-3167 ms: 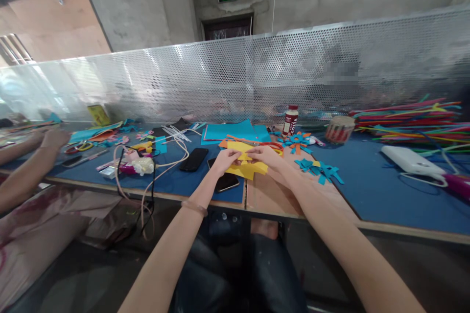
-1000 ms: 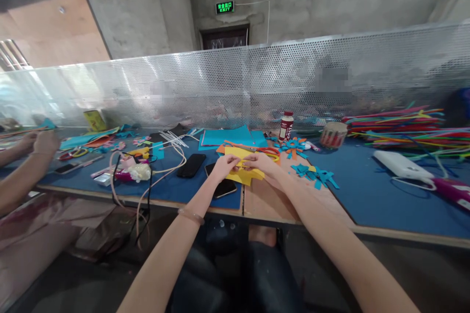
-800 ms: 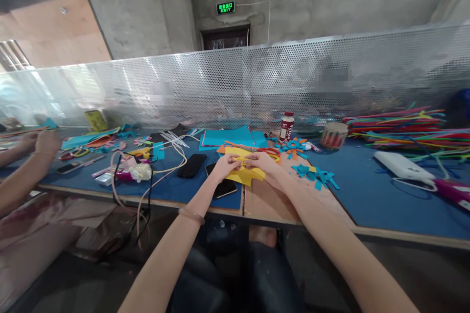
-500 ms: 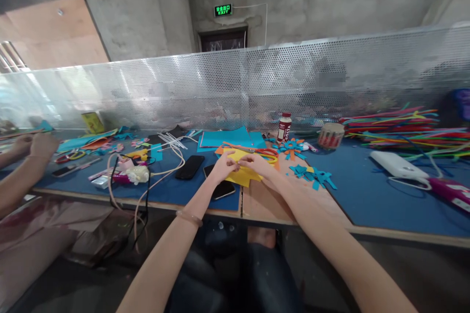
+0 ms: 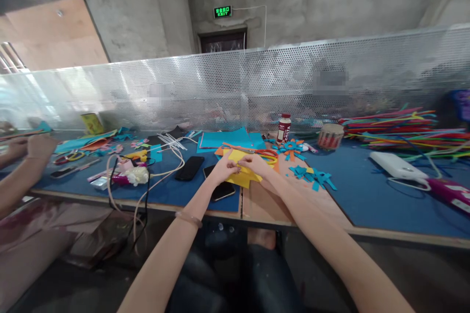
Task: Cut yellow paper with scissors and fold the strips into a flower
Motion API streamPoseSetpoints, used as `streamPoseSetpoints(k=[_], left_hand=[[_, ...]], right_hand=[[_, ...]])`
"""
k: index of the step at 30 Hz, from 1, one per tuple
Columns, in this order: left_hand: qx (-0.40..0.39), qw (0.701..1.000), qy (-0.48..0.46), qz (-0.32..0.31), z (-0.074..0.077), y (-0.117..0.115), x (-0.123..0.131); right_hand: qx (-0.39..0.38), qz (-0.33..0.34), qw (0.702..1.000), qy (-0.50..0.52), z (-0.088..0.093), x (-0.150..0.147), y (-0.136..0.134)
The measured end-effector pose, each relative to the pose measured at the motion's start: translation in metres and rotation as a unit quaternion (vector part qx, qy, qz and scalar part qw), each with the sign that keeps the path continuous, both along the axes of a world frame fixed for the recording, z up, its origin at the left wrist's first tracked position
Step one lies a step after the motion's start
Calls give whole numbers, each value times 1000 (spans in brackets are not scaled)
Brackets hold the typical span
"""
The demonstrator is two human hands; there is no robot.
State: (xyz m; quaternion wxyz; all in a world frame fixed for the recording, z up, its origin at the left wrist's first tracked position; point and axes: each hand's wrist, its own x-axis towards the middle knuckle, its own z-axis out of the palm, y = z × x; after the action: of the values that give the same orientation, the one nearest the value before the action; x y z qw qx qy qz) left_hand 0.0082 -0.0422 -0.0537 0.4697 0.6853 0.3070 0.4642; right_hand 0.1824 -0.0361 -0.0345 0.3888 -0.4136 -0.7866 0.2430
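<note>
At the table's near middle, a yellow sheet [image 5: 240, 179] of paper or felt lies under and between my two hands. My left hand [image 5: 223, 170] is closed at its left side, the thumb upward and the fingertips on the yellow material. From the right, my right hand [image 5: 256, 164] pinches the same material, its fingertips close to the left ones. What exactly sits between the fingertips is too small to make out. Just behind are scissors with orange-red handles [image 5: 270, 156]. A dark phone [image 5: 223, 191] lies partly beneath my left hand and the yellow sheet.
Blue sheets [image 5: 223, 138] lie behind my hands. Cut blue pieces [image 5: 312, 176], a dark red bottle [image 5: 284, 128] and a pile of coloured pipe cleaners [image 5: 400, 129] are to the right. Another phone [image 5: 190, 167] and cables lie left. A co-worker's hands [image 5: 36, 146] are far left.
Both hands stay at the yellow sheet, with only slight finger movement. My right fingertips have shifted a little. The rest of the table looks the same.
</note>
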Motion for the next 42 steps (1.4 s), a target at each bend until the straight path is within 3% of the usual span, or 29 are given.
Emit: streamPoseSetpoints(k=[17,29,42], left_hand=[[-17,1000,-19,5,-1,3,-4],[-14,1000,15,22,8,-7,-3],[0,995,57,86,0,1,-2]], right_hand=[[22,3,997,-78,9,15,-2],[18,37,996,-78,8,23,0],[35,35,998,-24,9,13,-12]])
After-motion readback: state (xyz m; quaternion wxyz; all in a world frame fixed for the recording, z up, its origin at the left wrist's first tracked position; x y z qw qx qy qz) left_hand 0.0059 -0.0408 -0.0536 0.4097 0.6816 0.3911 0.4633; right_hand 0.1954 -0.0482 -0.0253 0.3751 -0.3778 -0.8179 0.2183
